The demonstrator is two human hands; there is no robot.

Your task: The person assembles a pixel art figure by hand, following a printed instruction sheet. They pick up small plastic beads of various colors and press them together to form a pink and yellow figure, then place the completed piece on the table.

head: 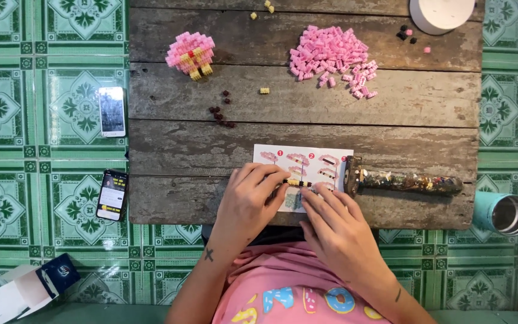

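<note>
My left hand (249,201) and my right hand (337,222) meet over a small row of black and yellow bricks (295,182), pinched between the fingertips of both. Under them lies a white instruction sheet (307,161) on the wooden board (301,102). A heap of loose pink bricks (333,59) sits at the far middle-right of the board. At its far left stands a partly built pink and yellow brick model (190,55).
A glittery tube with a dark end (404,181) lies right of the sheet. Small dark bricks (222,114), stray yellow ones (264,90), a white round container (441,13). On the green tiled floor: two phones (112,110) (112,195), a teal cup (502,212), a blue-white box (28,288).
</note>
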